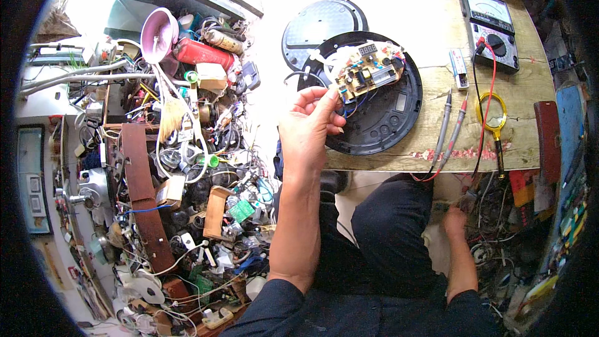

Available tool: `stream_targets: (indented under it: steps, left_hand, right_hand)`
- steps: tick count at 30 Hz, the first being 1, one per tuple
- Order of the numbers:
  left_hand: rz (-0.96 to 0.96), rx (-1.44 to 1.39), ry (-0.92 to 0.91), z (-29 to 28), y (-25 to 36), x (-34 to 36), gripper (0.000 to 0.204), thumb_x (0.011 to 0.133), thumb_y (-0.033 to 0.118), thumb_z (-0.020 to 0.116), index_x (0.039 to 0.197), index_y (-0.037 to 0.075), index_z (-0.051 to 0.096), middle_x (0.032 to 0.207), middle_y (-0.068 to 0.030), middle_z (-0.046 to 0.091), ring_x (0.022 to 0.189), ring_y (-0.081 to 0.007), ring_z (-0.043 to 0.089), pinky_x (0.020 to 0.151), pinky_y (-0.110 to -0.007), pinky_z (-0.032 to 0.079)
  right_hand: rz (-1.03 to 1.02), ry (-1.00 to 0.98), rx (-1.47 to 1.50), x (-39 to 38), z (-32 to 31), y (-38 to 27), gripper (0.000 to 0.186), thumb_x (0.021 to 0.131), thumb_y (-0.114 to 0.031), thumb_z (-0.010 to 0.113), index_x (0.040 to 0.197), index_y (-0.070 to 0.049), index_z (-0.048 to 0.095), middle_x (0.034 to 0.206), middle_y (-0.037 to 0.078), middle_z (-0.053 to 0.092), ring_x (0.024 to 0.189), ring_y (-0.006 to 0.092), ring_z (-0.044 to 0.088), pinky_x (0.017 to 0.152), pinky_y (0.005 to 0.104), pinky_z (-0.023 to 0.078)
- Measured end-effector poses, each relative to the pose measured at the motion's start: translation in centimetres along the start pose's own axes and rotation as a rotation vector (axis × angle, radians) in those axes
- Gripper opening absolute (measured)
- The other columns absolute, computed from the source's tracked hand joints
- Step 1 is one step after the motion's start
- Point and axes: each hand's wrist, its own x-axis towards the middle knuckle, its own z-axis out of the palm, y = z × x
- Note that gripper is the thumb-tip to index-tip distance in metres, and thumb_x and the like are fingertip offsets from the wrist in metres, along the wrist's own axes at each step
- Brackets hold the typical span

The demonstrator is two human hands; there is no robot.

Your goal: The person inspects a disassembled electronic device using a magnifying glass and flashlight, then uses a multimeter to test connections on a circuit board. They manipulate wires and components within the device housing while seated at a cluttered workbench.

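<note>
My left hand (312,112) pinches the lower left edge of a tan circuit board (368,68) between thumb and fingers. The board carries a small digit display, a metal heat sink and several components. It is held tilted over a round black plastic housing (399,122), with thin wires hanging beneath it. Behind the housing lies a round dark grey cover (321,22). Down past the table's front edge, my right hand (455,219) reaches among loose wires and parts beside my knee. Its fingers are dim and partly hidden, so what they touch is unclear.
On the wooden table (430,128) are an analog multimeter (493,40), its test probes (452,122), a yellow magnifying glass (494,115) and a small box (458,68). A heap of electronic scrap fills the left, with a pink bowl (159,34) and a red cylinder (203,55).
</note>
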Motion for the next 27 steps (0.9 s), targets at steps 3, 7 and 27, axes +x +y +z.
stream_targets:
  steps: [3,7,27]
  left_hand:
    - [-0.001,0.005,-0.018,-0.4,-0.1,-0.3,0.026,0.099,0.017,0.080,0.113,-0.003,0.068,0.090,-0.0088,0.074,0.065,-0.0114,0.069,0.056,-0.022,0.056]
    - [-0.007,-0.024,-0.045,-0.8,-0.6,-0.1,0.026,0.100,0.017,0.079,0.113,-0.003,0.068,0.091,-0.0090,0.074,0.067,-0.0123,0.070,0.058,-0.023,0.057]
    - [-0.018,-0.037,-0.081,-0.7,0.0,-0.2,0.021,0.101,0.008,0.073,0.115,-0.007,0.066,0.091,-0.0098,0.074,0.072,-0.0135,0.073,0.064,-0.023,0.061]
  right_hand:
    - [-0.005,-0.157,0.016,0.6,-1.7,-0.2,0.021,0.087,-0.017,0.075,0.104,-0.004,0.073,0.091,0.017,0.076,0.079,0.0315,0.078,0.068,0.0451,0.062]
    - [0.032,-0.162,0.127,0.5,-3.3,-0.1,0.029,0.089,-0.017,0.073,0.114,-0.002,0.072,0.092,0.018,0.075,0.086,0.0335,0.077,0.068,0.0469,0.062]
    - [0.105,-0.293,0.118,0.7,-2.8,-0.4,0.029,0.092,-0.016,0.071,0.119,-0.004,0.074,0.098,0.019,0.077,0.093,0.0404,0.075,0.079,0.0529,0.061]
